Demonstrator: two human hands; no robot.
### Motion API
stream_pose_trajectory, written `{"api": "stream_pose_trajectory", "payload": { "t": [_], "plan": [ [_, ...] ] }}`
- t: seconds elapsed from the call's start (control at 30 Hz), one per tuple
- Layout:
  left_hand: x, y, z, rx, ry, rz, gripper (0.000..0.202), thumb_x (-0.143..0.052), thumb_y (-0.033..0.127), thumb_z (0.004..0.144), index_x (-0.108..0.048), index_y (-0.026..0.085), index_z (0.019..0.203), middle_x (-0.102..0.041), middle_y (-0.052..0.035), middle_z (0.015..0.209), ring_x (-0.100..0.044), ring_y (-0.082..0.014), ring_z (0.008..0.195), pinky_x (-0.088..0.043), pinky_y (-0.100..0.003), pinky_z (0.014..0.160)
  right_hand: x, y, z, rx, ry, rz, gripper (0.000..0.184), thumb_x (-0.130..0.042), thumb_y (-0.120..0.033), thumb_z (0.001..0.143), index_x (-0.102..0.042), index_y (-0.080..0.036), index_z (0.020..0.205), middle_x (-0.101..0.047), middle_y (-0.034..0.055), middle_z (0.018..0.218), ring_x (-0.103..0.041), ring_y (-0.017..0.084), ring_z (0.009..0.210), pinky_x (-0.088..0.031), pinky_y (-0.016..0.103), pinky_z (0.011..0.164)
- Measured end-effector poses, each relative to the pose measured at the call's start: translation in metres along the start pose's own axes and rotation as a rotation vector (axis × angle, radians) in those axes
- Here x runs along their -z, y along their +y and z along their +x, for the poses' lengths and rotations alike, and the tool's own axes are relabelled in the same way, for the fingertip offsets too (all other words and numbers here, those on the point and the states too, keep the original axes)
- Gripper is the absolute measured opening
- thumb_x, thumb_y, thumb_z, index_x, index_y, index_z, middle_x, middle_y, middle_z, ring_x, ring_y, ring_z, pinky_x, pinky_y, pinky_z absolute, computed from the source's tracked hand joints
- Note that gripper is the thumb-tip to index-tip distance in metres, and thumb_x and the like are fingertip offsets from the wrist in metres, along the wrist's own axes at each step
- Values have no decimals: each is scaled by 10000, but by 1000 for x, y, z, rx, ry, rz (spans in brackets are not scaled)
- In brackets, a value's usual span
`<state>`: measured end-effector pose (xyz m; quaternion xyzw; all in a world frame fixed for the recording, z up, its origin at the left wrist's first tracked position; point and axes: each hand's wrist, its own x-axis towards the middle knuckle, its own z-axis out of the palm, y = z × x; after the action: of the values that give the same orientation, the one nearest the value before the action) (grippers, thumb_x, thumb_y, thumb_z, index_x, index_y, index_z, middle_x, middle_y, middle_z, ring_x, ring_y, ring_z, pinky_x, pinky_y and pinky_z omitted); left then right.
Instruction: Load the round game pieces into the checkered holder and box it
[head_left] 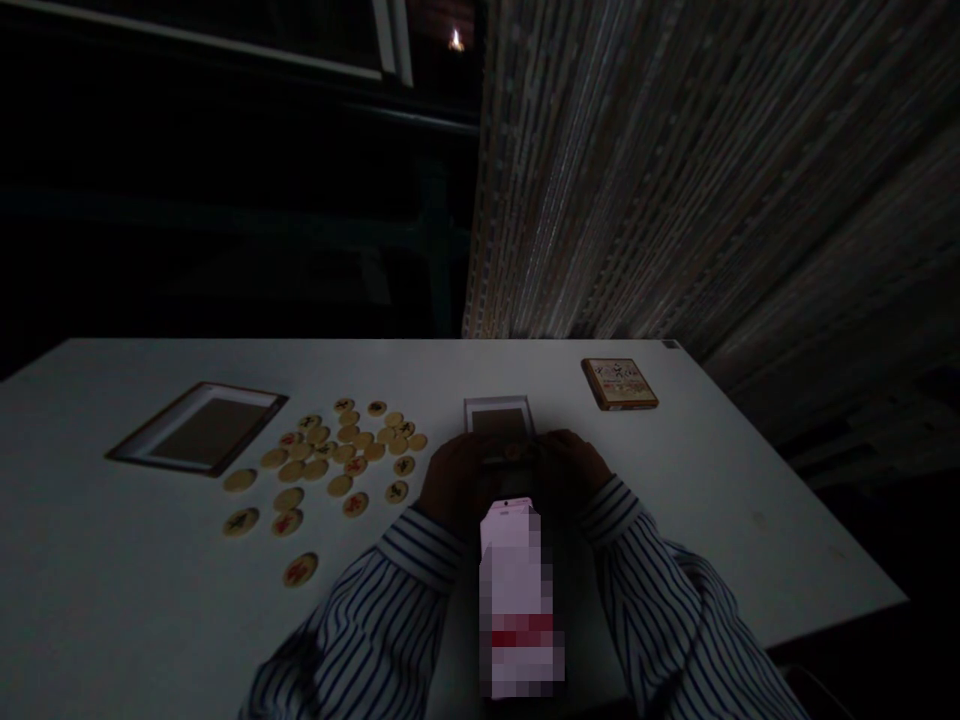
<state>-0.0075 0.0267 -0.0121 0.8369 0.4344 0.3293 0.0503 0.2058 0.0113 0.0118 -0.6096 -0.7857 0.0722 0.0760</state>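
Note:
In the dim head view, a small open box (500,403) with a pale rim and brown bottom lies on the white table in front of me. My left hand (455,478) is closed at its near left side, and my right hand (576,462) is closed at the near right corner. A round piece (514,451) shows faintly between them at the box's near end. The fingers are mostly in shadow. Left of my hands, several round wooden xiangqi pieces (343,453) are scattered, some with red or black characters upward.
A shallow open lid or tray (196,428) lies at the left of the white table (720,520). A closed printed box (621,384) sits at the back right. Close to me is a lit phone (510,560), its screen blurred. A beaded string curtain (585,180) hangs behind the table.

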Motion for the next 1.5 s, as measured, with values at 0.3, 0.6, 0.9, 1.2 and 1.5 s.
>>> {"api": "stream_pose_trajectory", "payload": {
  "t": [0.3,0.6,0.9,1.2,1.5],
  "plan": [
    [3,17,21,-85,-193,6,264,-533,266,781,-585,202,1032,-638,-92,1045,-531,-253,1029,-345,-494,925,10,-12,5,-4,-18,-82,421,-529,-307,769,-524,-244,1185,-498,108,1229,-500,230,1034,-414,351,792],
    [-3,15,17,-69,-190,-4,222,-447,262,838,-599,242,999,-653,-46,1026,-531,-233,1028,-296,-504,940,18,-20,6,-2,-42,-160,377,-487,-336,798,-532,-236,1159,-493,103,1247,-461,253,1073,-372,382,798],
    [-10,12,15,-51,-148,-75,241,-434,266,852,-626,225,991,-671,-26,1006,-557,-220,984,-337,-459,915,18,-21,8,8,-55,-176,378,-471,-337,814,-521,-243,1176,-496,90,1251,-453,248,1073,-367,361,793],
    [-12,7,14,-76,-143,-95,231,-479,228,827,-628,254,1002,-670,-36,1002,-566,-204,988,-370,-451,906,17,-21,7,22,-43,-178,372,-482,-323,809,-532,-234,1167,-497,101,1244,-454,249,1064,-371,370,792],
    [-7,12,16,-44,-165,-96,236,-449,249,843,-643,239,980,-682,-52,959,-584,-220,964,-338,-498,935,20,-24,6,9,-49,-216,377,-463,-336,816,-524,-226,1171,-500,102,1244,-460,235,1062,-362,359,799]
  ]
}}
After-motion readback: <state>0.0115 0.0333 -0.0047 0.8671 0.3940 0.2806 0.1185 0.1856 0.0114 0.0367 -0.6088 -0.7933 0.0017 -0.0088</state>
